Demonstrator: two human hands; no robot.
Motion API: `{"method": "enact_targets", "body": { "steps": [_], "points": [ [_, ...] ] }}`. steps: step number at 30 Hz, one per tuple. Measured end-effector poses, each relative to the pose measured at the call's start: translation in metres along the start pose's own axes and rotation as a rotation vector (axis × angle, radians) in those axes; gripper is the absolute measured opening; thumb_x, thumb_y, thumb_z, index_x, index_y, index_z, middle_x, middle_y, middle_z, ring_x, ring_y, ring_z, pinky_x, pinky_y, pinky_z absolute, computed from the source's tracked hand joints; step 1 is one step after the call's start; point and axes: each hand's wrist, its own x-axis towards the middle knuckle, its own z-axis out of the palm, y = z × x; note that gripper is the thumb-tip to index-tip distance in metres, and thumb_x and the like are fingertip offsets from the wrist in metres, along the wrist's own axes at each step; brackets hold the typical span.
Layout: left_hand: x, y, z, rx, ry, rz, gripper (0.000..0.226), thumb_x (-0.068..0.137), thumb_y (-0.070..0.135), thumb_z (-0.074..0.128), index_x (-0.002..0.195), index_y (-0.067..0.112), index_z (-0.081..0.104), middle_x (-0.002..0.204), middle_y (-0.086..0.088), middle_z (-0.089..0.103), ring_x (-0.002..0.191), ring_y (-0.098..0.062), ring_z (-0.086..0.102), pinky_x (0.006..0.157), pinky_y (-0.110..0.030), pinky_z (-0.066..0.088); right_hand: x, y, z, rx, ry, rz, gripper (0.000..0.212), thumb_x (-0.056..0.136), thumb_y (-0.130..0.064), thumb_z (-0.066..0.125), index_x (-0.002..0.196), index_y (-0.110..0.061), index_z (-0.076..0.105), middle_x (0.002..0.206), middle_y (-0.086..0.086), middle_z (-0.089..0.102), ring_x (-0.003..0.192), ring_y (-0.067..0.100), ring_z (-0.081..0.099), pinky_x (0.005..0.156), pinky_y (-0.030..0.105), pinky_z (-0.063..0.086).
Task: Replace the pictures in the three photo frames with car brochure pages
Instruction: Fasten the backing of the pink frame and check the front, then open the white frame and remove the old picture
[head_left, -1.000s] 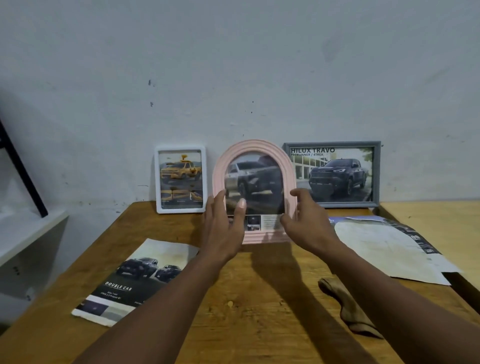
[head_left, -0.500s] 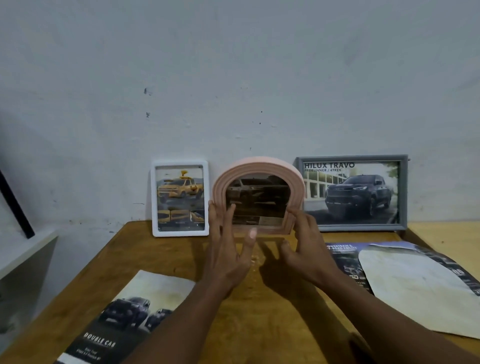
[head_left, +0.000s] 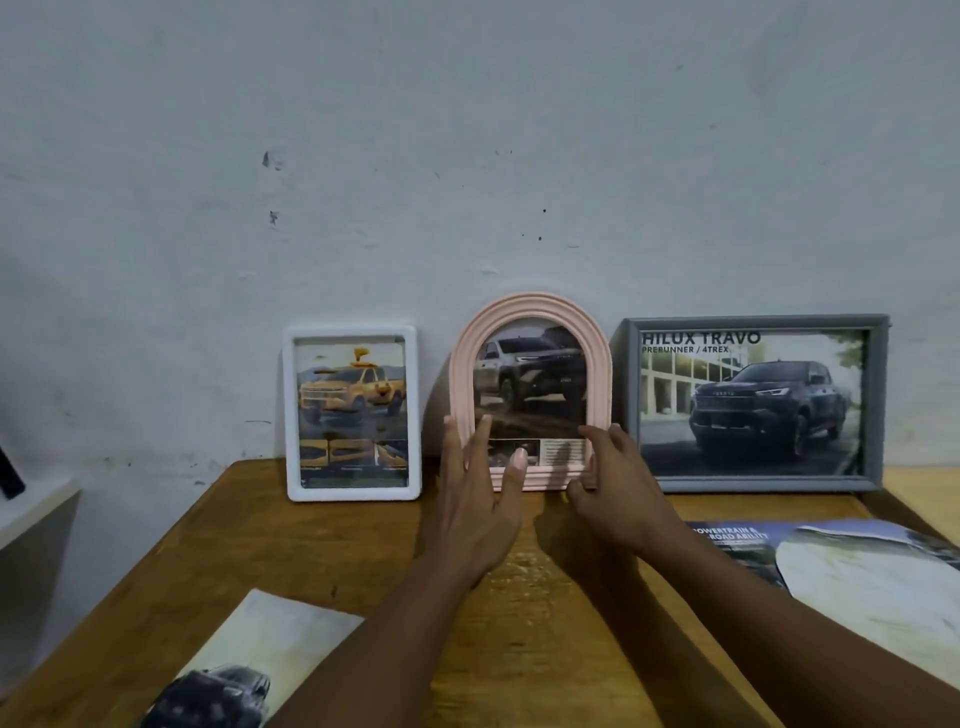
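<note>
Your pink arched frame (head_left: 462, 374) stands upright at the back of the desk (head_left: 545, 597), by the wall, between the white frame (head_left: 352, 332) and the grey frame (head_left: 874, 405). All three show a pickup-truck page. Your left hand (head_left: 480, 514) lays straight fingers on the arched frame's lower left side, its grip apart. Your right hand (head_left: 618, 499) has its grip clamped on the lower right corner, fingers curled round the edge. A brochure (head_left: 270, 639) lies at near left and loose brochure pages (head_left: 857, 577) at right.
</note>
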Motion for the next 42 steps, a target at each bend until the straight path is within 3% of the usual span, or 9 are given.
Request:
{"method": "enact_targets", "body": {
  "steps": [3, 7, 12, 16, 22, 27, 30, 36, 42],
  "points": [
    [-0.003, -0.001, -0.002, -0.006, -0.029, -0.040, 0.071, 0.091, 0.078, 0.012, 0.155, 0.051, -0.002, 0.166, 0.016, -0.020, 0.156, -0.017, -0.002, 0.122, -0.054, 0.020, -0.001, -0.002, 0.003, -0.024, -0.020, 0.007, 0.063, 0.091, -0.029, 0.066, 0.147, -0.022, 0.037, 0.148, 0.006, 0.032, 0.132, 0.026, 0.043, 0.108, 0.042, 0.044],
    [-0.013, -0.002, -0.018, -0.012, -0.032, -0.069, 0.073, 0.091, 0.077, 0.014, 0.157, 0.049, 0.001, 0.169, 0.014, -0.011, 0.156, -0.019, 0.001, 0.123, -0.052, 0.018, -0.007, -0.016, 0.000, -0.019, -0.002, 0.005, 0.062, 0.091, -0.026, 0.066, 0.146, -0.023, 0.038, 0.157, 0.008, 0.026, 0.140, 0.029, 0.036, 0.111, 0.045, 0.039],
    [-0.015, -0.010, -0.064, 0.002, 0.047, -0.067, 0.068, 0.099, 0.067, 0.022, 0.159, 0.042, 0.004, 0.170, 0.009, -0.004, 0.156, -0.021, 0.000, 0.123, -0.054, 0.015, -0.009, -0.060, -0.001, 0.079, 0.126, -0.163, 0.054, 0.090, -0.020, 0.067, 0.139, -0.025, 0.044, 0.143, -0.002, 0.042, 0.124, 0.014, 0.048, 0.091, 0.021, 0.043],
    [-0.011, -0.034, -0.099, -0.013, 0.138, -0.122, 0.073, 0.097, 0.068, 0.022, 0.161, 0.037, 0.005, 0.170, 0.002, 0.000, 0.156, -0.020, 0.000, 0.125, -0.050, 0.012, -0.008, -0.097, 0.017, 0.195, 0.035, -0.202, 0.047, 0.091, -0.019, 0.066, 0.135, -0.025, 0.050, 0.138, -0.003, 0.054, 0.126, 0.016, 0.052, 0.100, 0.032, 0.050],
    [0.004, -0.083, -0.123, -0.013, 0.260, -0.253, 0.088, 0.085, 0.082, 0.016, 0.160, 0.037, 0.007, 0.169, 0.003, 0.004, 0.155, -0.027, 0.009, 0.122, -0.055, 0.021, 0.008, -0.128, 0.064, 0.295, -0.172, -0.170, 0.045, 0.095, -0.024, 0.062, 0.137, -0.026, 0.045, 0.134, 0.001, 0.056, 0.099, 0.009, 0.050, 0.078, 0.022, 0.045],
    [0.027, -0.100, -0.128, -0.113, 0.296, -0.366, 0.086, 0.089, 0.075, 0.027, 0.160, 0.036, -0.004, 0.170, 0.000, -0.005, 0.155, -0.030, 0.008, 0.122, -0.053, 0.020, 0.029, -0.138, 0.096, 0.323, -0.180, -0.139, 0.045, 0.095, -0.029, 0.063, 0.133, -0.031, 0.040, 0.122, 0.000, 0.058, 0.098, 0.012, 0.059, 0.072, 0.023, 0.051],
    [0.036, -0.108, -0.126, -0.228, 0.288, -0.362, 0.090, 0.083, 0.078, 0.029, 0.158, 0.042, -0.005, 0.170, -0.001, 0.008, 0.153, -0.032, 0.019, 0.119, -0.055, 0.028, 0.036, -0.139, 0.106, 0.387, -0.213, -0.141, 0.040, 0.095, -0.026, 0.063, 0.125, -0.034, 0.038, 0.116, -0.006, 0.055, 0.097, 0.008, 0.059, 0.069, 0.019, 0.049],
    [0.020, -0.102, -0.132, -0.170, 0.368, -0.300, 0.092, 0.079, 0.086, 0.027, 0.156, 0.043, 0.000, 0.164, -0.005, 0.023, 0.143, -0.033, 0.038, 0.109, -0.056, 0.044, 0.026, -0.146, 0.098, 0.483, -0.179, -0.149, 0.039, 0.093, -0.024, 0.065, 0.122, -0.035, 0.040, 0.113, -0.007, 0.055, 0.090, 0.008, 0.061, 0.072, 0.025, 0.056],
    [-0.022, -0.062, -0.158, -0.164, 0.396, -0.201, 0.077, 0.095, 0.063, 0.032, 0.160, 0.035, 0.001, 0.164, -0.009, 0.025, 0.138, -0.030, 0.044, 0.099, -0.038, 0.044, -0.010, -0.160, 0.050, 0.470, -0.030, -0.253, 0.030, 0.093, -0.016, 0.064, 0.115, -0.032, 0.050, 0.109, -0.013, 0.050, 0.094, 0.004, 0.055, 0.062, 0.013, 0.047]
  ]
}}
